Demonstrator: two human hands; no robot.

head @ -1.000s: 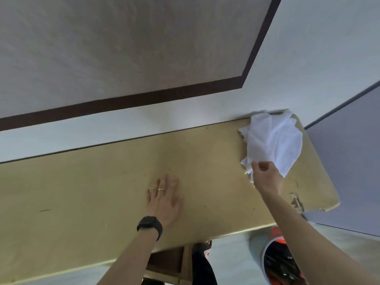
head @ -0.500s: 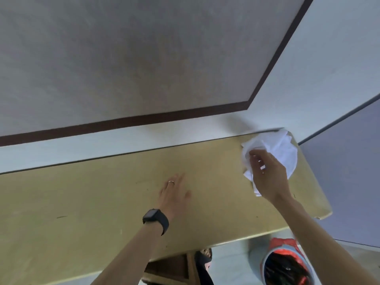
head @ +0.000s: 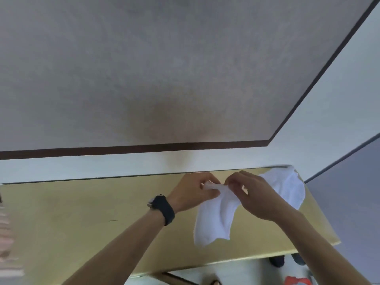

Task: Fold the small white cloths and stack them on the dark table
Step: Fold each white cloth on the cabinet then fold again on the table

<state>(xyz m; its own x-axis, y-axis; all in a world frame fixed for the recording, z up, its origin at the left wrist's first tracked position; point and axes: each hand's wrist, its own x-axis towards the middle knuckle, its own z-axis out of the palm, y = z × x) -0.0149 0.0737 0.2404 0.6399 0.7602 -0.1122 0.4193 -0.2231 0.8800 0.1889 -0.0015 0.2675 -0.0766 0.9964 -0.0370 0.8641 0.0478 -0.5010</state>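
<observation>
Head view looks down on a tan table [head: 82, 212] set against a wall [head: 144, 68]. Both hands meet over its right half, close together, and share one white cloth [head: 216, 221]. The left hand [head: 193, 192] pinches the cloth's upper edge between thumb and curled fingers, with a small bunch of fabric showing at the fingertips. The right hand [head: 257, 196] pinches the same edge just beside it, fingers curled in, its back toward the camera. Below the two grips the cloth hangs in loose folds, wider toward the bottom, its lower edge uneven (whether that edge touches the tabletop cannot be told). Behind the right hand, at the table's far right corner, a pile [head: 287, 186] of more white cloth lies crumpled, partly hidden by the hand and reaching the table's back edge. A black watch [head: 163, 208] sits on the left wrist. The wall is grey above, with a dark brown band [head: 144, 148] across it and a pale strip beneath, down to the table. A grey panel [head: 349, 192] stands to the right of the table. Past the near edge the pale floor [head: 236, 270] shows, with a red thing [head: 296, 280] at the bottom, cut off by the frame.
</observation>
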